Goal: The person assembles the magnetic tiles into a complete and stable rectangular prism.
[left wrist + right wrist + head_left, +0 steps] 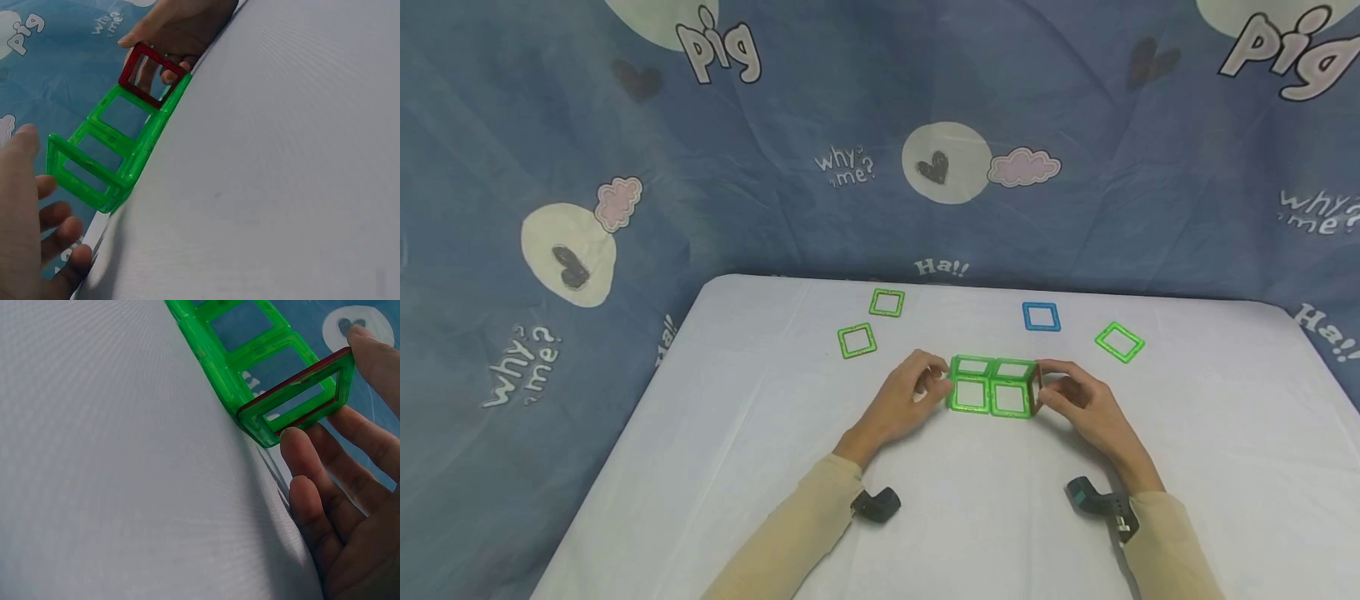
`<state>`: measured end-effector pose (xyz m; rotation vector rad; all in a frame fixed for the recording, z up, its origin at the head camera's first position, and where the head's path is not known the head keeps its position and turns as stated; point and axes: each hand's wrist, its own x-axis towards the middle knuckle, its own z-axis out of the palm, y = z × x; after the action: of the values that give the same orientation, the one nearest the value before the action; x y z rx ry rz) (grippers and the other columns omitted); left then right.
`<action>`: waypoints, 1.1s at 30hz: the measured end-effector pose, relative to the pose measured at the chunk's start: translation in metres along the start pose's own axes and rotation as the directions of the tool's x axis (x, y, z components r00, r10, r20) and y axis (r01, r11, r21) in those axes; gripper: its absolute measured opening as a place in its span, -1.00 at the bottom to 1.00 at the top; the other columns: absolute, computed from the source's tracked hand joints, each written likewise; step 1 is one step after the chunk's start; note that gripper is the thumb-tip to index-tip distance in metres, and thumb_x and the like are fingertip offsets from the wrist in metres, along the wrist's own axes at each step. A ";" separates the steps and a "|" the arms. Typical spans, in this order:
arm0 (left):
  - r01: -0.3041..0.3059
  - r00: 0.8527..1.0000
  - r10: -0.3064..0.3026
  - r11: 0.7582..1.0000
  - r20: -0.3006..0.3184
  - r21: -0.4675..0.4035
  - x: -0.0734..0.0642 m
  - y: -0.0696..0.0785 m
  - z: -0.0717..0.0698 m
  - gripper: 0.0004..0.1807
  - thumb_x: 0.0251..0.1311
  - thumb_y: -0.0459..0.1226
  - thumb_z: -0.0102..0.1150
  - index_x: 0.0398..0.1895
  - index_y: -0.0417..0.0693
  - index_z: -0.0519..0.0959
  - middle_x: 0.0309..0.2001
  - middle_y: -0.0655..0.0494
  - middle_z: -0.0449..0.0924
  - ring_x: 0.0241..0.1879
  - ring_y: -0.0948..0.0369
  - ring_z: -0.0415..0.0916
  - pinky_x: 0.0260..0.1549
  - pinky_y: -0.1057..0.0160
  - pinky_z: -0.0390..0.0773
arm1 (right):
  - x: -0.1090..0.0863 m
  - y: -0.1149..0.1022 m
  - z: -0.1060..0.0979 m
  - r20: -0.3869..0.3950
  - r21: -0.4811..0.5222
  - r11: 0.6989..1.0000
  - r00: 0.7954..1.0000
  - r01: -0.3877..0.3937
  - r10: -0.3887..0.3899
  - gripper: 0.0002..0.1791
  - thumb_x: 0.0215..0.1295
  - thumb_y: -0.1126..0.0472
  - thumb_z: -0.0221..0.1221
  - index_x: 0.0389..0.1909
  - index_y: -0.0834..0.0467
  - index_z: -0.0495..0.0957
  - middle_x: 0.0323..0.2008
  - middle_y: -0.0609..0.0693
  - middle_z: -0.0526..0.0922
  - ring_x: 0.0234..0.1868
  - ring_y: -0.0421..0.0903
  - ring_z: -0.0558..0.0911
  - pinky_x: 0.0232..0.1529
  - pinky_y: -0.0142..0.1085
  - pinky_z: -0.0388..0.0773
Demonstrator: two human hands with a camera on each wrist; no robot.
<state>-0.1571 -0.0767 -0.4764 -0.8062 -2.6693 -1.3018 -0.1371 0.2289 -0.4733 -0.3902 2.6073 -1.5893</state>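
Green square frame tiles (970,411) joined into a two-bay structure stand on the white table, with upright tiles at both ends. At the right end is a red square tile (155,100), with green also showing along its outer face in the right wrist view. My right hand (1093,412) pinches this end tile, thumb at its upper edge and fingertips at its lower edge. My left hand (902,396) is at the left end, fingers loosely bent and spread beside the green end tile (87,162). A fingertip lies close against that tile; whether it touches is hard to tell.
Behind the structure lie flat square tiles: two green ones, the farther tile (887,302) and the nearer tile (857,341), at back left, a blue tile (1041,317) and another green tile (1120,342) at back right. A blue printed cloth (850,225) hangs behind the table (760,333).
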 end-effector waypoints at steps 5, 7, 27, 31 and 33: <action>0.040 0.999 -0.041 0.997 -0.013 -0.065 0.000 0.001 0.000 -0.51 0.24 0.09 0.08 0.18 0.19 0.33 0.10 0.21 0.38 -0.10 0.29 0.43 -0.10 0.32 0.50 | 0.000 0.000 0.000 0.000 -0.003 1.000 1.000 -0.014 0.014 -0.54 0.32 0.14 0.15 0.24 0.00 0.39 0.00 0.05 0.57 -0.18 -0.30 0.60 -0.09 -0.53 0.41; 0.060 0.998 -0.058 0.995 0.017 -0.082 -0.001 0.002 0.000 -0.41 0.20 0.13 0.12 0.27 0.28 0.27 0.21 0.26 0.33 0.07 0.25 0.43 0.05 0.28 0.49 | 0.000 0.000 0.000 0.000 -0.007 1.000 1.000 -0.020 0.020 -0.54 0.32 0.13 0.15 0.24 -0.01 0.39 0.00 0.04 0.57 -0.17 -0.30 0.60 -0.07 -0.54 0.41; 0.033 0.997 -0.022 0.989 0.076 -0.142 0.001 0.001 -0.002 -0.30 0.08 -0.02 0.31 0.32 0.24 0.27 0.26 0.33 0.40 0.18 0.37 0.40 0.13 0.42 0.43 | 0.001 0.000 -0.002 0.015 0.009 1.000 0.999 0.030 -0.030 -0.58 0.38 0.18 0.07 0.25 0.02 0.38 0.07 0.06 0.53 -0.18 -0.32 0.60 -0.17 -0.49 0.50; 0.028 0.997 -0.017 0.988 0.074 -0.149 0.001 0.001 -0.002 -0.29 0.08 -0.03 0.31 0.32 0.26 0.27 0.25 0.32 0.40 0.17 0.37 0.41 0.13 0.42 0.43 | 0.002 0.001 -0.006 0.000 0.018 0.994 0.994 0.108 -0.108 -0.61 0.43 0.26 -0.03 0.25 0.08 0.37 0.04 0.01 0.54 -0.27 -0.25 0.62 -0.28 -0.42 0.54; 0.021 0.997 -0.011 0.988 0.071 -0.150 0.001 0.000 -0.002 -0.29 0.08 -0.02 0.31 0.32 0.27 0.27 0.25 0.31 0.40 0.16 0.36 0.41 0.12 0.42 0.43 | 0.002 0.002 -0.008 -0.010 0.030 0.992 0.992 0.125 -0.125 -0.61 0.44 0.29 -0.06 0.25 0.11 0.37 0.01 0.02 0.56 -0.30 -0.19 0.63 -0.27 -0.42 0.53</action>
<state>-0.1582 -0.0780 -0.4752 -0.8641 -2.6608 -1.5223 -0.1414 0.2363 -0.4708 -0.5566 2.6080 -1.6684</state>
